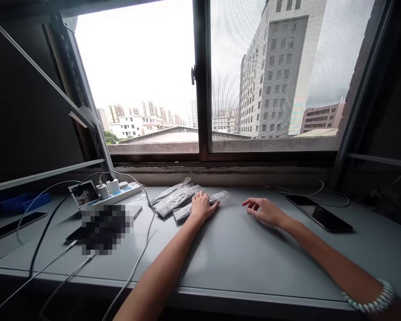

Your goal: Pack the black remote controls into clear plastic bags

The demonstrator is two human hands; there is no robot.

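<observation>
Several flat grey items in clear plastic sleeves [173,204] lie fanned out on the grey table near the window sill; what is inside them I cannot make out. My left hand [202,206] rests palm down on the rightmost sleeve, fingers forward over it and thumb stretched out to the right. Part of that sleeve is hidden under the hand. To the right, my right hand [263,211] is held at the tabletop with loosely bent fingers apart and nothing in them. A beaded bracelet [370,299] circles the right forearm.
A black phone [321,213] lies right of my right hand, by a white cable. On the left are a white power strip [120,192] with chargers, a pixelated dark device [103,229], trailing cables, another phone [16,227] and a blue tray [23,203].
</observation>
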